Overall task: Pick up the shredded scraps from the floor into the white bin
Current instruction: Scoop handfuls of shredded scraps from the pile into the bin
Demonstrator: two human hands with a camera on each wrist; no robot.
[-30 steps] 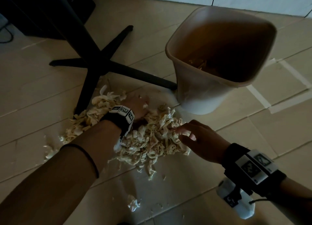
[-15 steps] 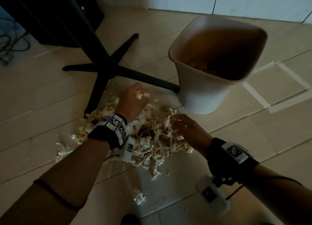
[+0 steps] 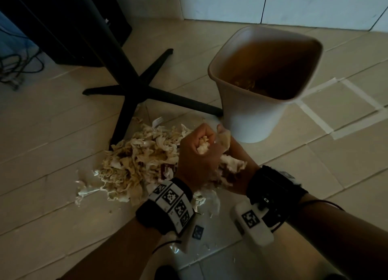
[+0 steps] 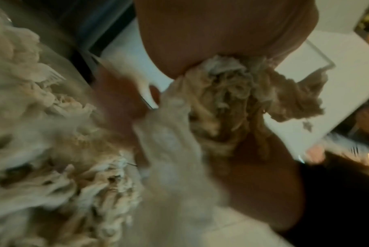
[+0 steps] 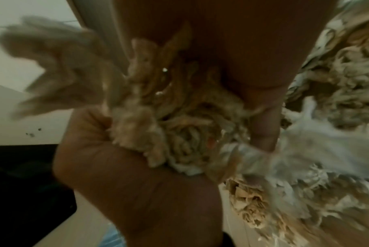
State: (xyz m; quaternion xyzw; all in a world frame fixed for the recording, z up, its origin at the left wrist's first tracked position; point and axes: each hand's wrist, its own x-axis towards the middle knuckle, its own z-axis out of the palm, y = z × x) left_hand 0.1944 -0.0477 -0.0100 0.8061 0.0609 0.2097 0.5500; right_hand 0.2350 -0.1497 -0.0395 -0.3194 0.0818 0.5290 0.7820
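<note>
A heap of pale shredded scraps lies on the tiled floor left of my hands. The white bin stands upright just beyond them, with a few scraps at its bottom. My left hand is closed in a fist round a clump of scraps. Pressed against it, my right hand curls round more scraps from the other side. Both hands are raised a little above the heap's right edge, close to the bin's near wall. The left wrist view shows the held clump; the right wrist view shows the clump in my palm.
A black table base with crossed legs stands behind the heap, one leg reaching the bin. A white plastic fork lies at the heap's far edge. Loose scraps sit under my wrists. Cables lie far left, tape lines right.
My hands were apart on the heap. They have closed on scraps, come together and lifted to the right, nearer the bin.
</note>
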